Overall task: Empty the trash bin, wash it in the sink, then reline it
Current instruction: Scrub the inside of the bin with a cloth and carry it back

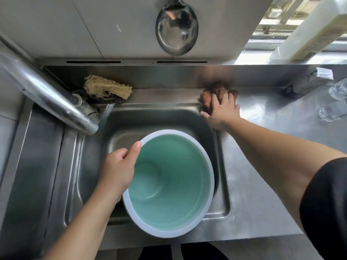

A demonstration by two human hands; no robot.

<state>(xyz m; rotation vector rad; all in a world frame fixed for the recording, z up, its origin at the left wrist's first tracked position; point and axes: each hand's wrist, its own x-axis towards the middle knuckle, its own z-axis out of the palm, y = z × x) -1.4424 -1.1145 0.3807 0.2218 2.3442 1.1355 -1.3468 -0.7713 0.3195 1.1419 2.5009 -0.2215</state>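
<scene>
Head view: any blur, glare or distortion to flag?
Head view: motion blur smears the brown scrubber under the right hand; window blown out top right; glare on the faucet; wide-angle bending at the edges; bin and left hand sharp.

A stainless steel counter [262, 166] fills the scene. Behind the counter rises a pale tiled wall [93, 25], where a metal ladle [176, 29] hangs. Right of the ladle, a window [277, 21] admits bright daylight.

Head cam, close, looking down into sink [221, 203].
</scene>
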